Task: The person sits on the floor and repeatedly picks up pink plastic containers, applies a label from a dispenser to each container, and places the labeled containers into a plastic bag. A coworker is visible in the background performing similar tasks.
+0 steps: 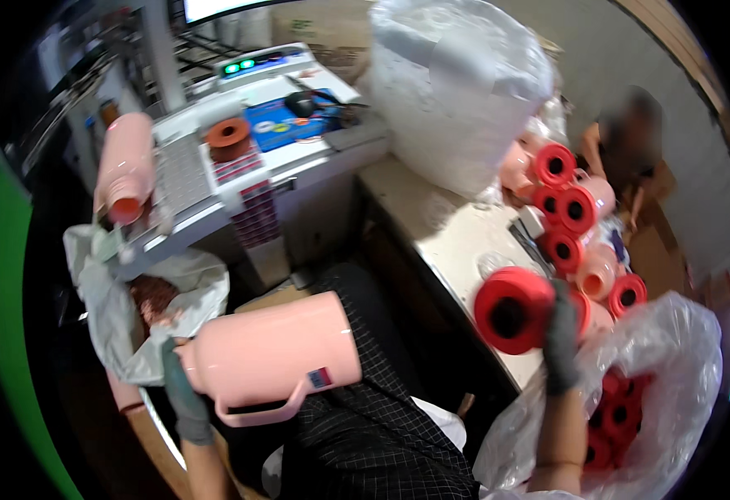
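Note:
My left hand [185, 398], in a grey glove, is closed round the neck end of a pink plastic jug shell [273, 342]. The shell lies sideways over my lap, handle downward, with a small label near the handle. My right hand [561, 343], also gloved, grips a round red plastic part [533, 298] with a dark centre and holds it over the edge of the white table [465, 242]. Below that hand, a clear plastic bag [673, 358] contains several similar red parts [621, 412].
Several pink shells with red ends [585, 204] crowd the table's right side. A tall white sack [456, 92] stands at the back. Left are a machine [194, 117], a brown tape roll [228, 137], another pink shell [127, 158] and a lined bin [98, 283]. A person [627, 142] sits far right.

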Available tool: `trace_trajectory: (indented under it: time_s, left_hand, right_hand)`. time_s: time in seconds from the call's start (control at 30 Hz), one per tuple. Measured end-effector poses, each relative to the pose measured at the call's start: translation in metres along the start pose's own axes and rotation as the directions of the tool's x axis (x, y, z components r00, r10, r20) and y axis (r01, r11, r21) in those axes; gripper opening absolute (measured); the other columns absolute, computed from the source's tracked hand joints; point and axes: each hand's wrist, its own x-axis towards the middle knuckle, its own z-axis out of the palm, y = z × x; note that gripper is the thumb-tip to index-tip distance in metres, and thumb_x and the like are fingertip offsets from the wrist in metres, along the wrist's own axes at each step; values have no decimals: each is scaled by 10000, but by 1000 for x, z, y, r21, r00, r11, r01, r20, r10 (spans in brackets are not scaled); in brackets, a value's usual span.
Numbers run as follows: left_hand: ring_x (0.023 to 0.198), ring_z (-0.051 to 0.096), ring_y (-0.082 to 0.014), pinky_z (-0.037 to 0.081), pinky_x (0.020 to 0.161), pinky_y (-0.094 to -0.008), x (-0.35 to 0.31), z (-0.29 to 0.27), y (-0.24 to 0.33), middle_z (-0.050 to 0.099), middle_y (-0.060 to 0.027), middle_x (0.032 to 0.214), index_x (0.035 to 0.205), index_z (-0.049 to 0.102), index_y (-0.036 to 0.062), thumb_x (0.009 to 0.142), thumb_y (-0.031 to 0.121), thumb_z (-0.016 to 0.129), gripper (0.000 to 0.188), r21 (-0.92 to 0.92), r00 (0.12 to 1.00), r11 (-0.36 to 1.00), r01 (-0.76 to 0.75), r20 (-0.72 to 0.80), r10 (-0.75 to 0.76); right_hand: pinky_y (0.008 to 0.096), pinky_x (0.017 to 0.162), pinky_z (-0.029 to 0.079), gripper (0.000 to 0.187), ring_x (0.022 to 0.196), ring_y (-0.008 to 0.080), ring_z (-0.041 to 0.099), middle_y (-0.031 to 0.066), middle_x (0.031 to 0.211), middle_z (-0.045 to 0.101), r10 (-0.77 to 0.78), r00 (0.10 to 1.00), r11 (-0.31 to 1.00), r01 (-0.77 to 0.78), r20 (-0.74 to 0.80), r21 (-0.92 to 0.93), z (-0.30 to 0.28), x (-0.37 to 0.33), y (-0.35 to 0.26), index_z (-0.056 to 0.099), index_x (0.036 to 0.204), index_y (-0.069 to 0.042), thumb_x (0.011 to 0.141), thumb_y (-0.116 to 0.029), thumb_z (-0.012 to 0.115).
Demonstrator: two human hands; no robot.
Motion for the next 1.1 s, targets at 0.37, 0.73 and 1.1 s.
trace_trajectory:
  time_s: [0.37, 0.73, 1.1]
  left_hand:
    - [972, 655, -160, 521, 899, -321, -78, 91, 56, 711, -70, 1066, 1143, 658, 37, 1108, 350, 339, 448, -326, 964, 937, 128, -180, -195]
    - [878, 581, -108, 496, 795, -281, -73, 98, 56, 595, 11, 962, 1002, 567, 78, 1087, 270, 452, 239, -75, 925, 997, 0, -378, -28]
    - [907, 628, -244, 518, 834, -368, -68, 151, 96, 612, -115, 1037, 1284, 539, -24, 1022, 469, 537, 559, 271, 980, 944, -186, -13, 196]
  right_hand:
    - [357, 844, 497, 640, 946, 273, 572, 135, 1068, 599, -695, 709, 652, 553, 117, 519, 224, -5, -138, 605, 1386, 43, 776, -89, 749]
    - [363, 846, 479, 576, 912, 242, 561, 132, 1060, 594, -575, 802, 732, 420, 158, 536, 214, -11, -132, 568, 1403, 74, 944, -262, 650]
    - [320, 993, 519, 371, 1067, 155, 660, 59, 1165, 716, 121, 759, 58, -649, 640, 759, 193, 11, -63, 669, 1242, -29, 1108, -343, 522]
